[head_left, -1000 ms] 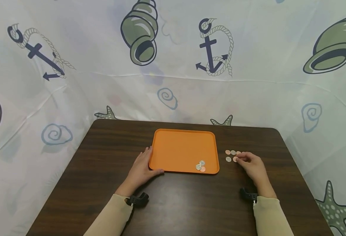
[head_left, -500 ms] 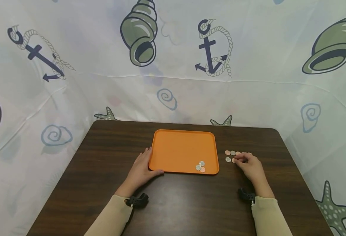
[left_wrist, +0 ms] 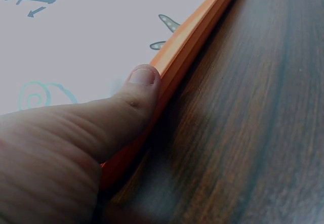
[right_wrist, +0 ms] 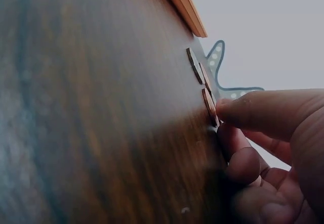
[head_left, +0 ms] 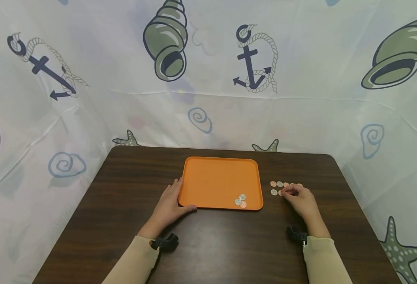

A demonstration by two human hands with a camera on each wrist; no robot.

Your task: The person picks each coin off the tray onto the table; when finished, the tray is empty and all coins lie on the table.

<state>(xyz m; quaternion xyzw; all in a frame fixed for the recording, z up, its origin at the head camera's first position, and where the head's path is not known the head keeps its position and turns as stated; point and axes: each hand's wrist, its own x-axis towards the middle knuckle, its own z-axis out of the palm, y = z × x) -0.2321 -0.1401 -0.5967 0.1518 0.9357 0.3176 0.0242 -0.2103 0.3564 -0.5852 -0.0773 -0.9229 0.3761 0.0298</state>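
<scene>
An orange tray (head_left: 218, 179) lies on the dark wooden table. My left hand (head_left: 168, 203) rests at its near left corner, fingers stretched along the left side and the thumb (left_wrist: 142, 90) against the front rim. Two silver coins (head_left: 242, 197) and a copper coin (head_left: 243, 204) lie on the tray's near right part. To the right of the tray, my right hand (head_left: 302, 201) pinches at a copper coin (right_wrist: 208, 105) lying flat on the table. Beside that coin is a silver coin (head_left: 274, 192). Behind them runs a row of several coins (head_left: 279, 184), partly hidden by the hand.
The brown table (head_left: 208, 244) extends around the tray. A white curtain (head_left: 208, 79) printed with shells and anchors hangs behind and beside it. Each wrist wears a black camera band (head_left: 166, 241).
The head view has shifted slightly. My right fingertips and the copper coin have edged a little left toward the silver coin. The left hand and tray stay in place.
</scene>
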